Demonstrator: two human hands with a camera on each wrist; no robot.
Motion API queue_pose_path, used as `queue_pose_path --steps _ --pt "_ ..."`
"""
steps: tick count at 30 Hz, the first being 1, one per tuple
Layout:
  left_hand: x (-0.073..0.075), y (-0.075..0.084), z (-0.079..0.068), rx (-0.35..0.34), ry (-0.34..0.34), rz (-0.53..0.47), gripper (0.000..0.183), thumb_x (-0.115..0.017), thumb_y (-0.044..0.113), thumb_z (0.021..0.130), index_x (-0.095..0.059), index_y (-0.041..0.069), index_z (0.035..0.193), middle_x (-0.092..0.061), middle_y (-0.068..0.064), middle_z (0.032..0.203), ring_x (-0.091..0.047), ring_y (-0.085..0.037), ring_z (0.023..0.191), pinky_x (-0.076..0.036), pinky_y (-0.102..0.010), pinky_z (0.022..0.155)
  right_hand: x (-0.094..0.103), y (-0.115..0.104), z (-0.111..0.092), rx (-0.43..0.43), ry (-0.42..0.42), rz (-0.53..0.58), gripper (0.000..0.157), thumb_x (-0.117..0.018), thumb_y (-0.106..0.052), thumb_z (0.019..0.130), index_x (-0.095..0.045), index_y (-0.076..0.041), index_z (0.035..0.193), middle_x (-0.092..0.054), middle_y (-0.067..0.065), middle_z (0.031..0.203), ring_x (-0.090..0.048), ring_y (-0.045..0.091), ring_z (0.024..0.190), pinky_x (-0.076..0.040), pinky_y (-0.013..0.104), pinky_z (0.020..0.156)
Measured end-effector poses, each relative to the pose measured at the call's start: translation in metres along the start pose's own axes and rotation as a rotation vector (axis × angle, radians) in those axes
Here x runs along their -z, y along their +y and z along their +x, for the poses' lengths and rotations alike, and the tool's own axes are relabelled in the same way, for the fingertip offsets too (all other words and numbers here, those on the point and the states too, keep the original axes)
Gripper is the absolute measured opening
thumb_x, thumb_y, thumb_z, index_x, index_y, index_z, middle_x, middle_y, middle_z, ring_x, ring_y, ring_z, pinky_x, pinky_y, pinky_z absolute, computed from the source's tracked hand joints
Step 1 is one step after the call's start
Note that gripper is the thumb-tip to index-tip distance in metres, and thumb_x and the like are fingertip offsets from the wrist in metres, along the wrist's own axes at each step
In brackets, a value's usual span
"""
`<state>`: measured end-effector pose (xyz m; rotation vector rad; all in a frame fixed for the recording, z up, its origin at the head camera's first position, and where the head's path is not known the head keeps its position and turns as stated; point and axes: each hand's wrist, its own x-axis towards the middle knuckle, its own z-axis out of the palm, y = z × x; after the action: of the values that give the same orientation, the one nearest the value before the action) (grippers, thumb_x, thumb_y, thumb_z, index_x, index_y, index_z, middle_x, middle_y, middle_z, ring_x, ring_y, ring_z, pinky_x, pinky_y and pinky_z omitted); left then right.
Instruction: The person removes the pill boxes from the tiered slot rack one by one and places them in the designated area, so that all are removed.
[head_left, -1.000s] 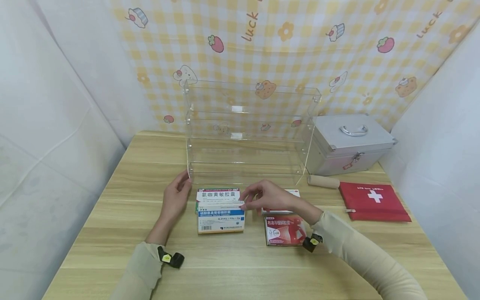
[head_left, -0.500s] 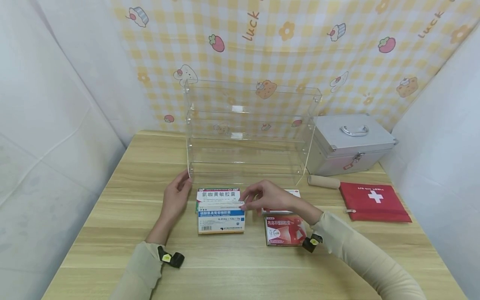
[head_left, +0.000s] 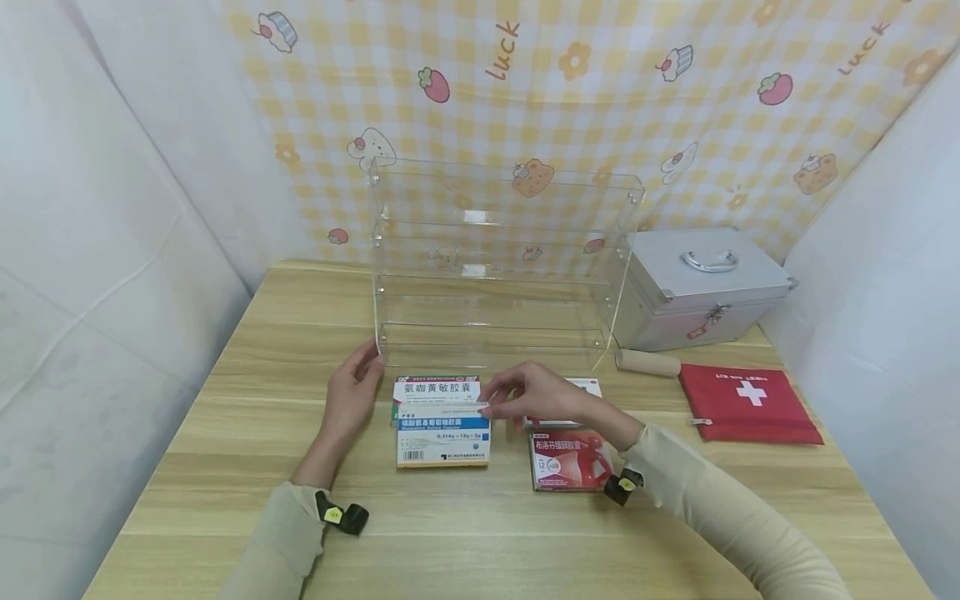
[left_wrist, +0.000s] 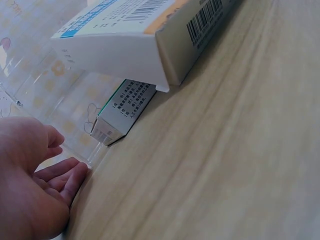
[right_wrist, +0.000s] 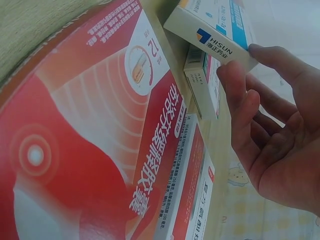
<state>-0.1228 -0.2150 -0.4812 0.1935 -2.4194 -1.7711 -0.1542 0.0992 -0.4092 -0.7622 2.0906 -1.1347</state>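
Note:
My right hand (head_left: 536,392) pinches the upper right corner of a blue and white medicine box (head_left: 442,442) between thumb and fingers. That box stands tilted, its printed front toward me, and partly covers a white and green medicine box (head_left: 435,390) behind it. Beneath my right forearm sits a red medicine box (head_left: 567,461), with a white and red medicine box (head_left: 588,386) mostly hidden beyond it. My left hand (head_left: 352,387), fingers loosely bent, touches the lower left corner of a clear acrylic rack (head_left: 495,335); its fingertips (left_wrist: 77,172) meet the rack's edge.
Right of the rack is a silver metal case (head_left: 690,321) with a handle and latch. A beige roll (head_left: 647,363) and a red first aid pouch (head_left: 750,421) with a white cross lie before it. A checked curtain (head_left: 570,108) hangs behind the wooden table (head_left: 450,542).

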Motion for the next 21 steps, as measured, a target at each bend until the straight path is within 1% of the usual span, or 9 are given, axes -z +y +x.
queue_pose_path --steps 5,10,16,21 --pt "0.0 0.0008 -0.0004 -0.007 0.0 0.005 0.045 -0.052 0.029 0.103 -0.046 0.02 0.146 -0.052 -0.007 0.142 -0.053 -0.021 0.125 -0.047 -0.034 0.101 -0.0002 0.0022 0.0018 0.012 0.006 -0.018 0.021 -0.075 -0.03 0.089 -0.073 -0.02 0.107 -0.073 0.005 0.093 -0.063 0.041 0.062 -0.054 0.04 0.052" --pt "0.0001 0.0016 -0.0014 -0.002 0.001 0.008 0.045 -0.052 0.03 0.103 -0.046 0.021 0.146 -0.052 -0.006 0.142 -0.053 -0.022 0.124 -0.048 -0.034 0.101 -0.0007 0.0029 0.0022 0.017 0.018 -0.024 0.02 -0.074 -0.031 0.089 -0.073 -0.022 0.107 -0.073 -0.001 0.093 -0.063 0.038 0.06 -0.054 0.037 0.05" --pt "-0.0004 -0.0001 -0.0006 -0.009 0.0 0.015 0.045 -0.051 0.03 0.103 -0.045 0.021 0.147 -0.052 -0.006 0.142 -0.053 -0.021 0.125 -0.047 -0.034 0.101 -0.0025 0.0056 0.0029 0.018 0.018 -0.028 0.022 -0.073 -0.032 0.09 -0.073 -0.021 0.109 -0.073 0.002 0.095 -0.063 0.036 0.061 -0.056 0.038 0.051" --pt "-0.0004 -0.0002 -0.0001 -0.002 0.002 0.014 0.044 -0.052 0.027 0.103 -0.046 0.02 0.146 -0.052 -0.006 0.142 -0.053 -0.02 0.124 -0.048 -0.032 0.101 -0.0035 0.007 0.0023 0.003 0.017 -0.034 0.021 -0.073 -0.034 0.09 -0.074 -0.024 0.109 -0.073 0.001 0.096 -0.063 0.035 0.062 -0.052 0.031 0.046"
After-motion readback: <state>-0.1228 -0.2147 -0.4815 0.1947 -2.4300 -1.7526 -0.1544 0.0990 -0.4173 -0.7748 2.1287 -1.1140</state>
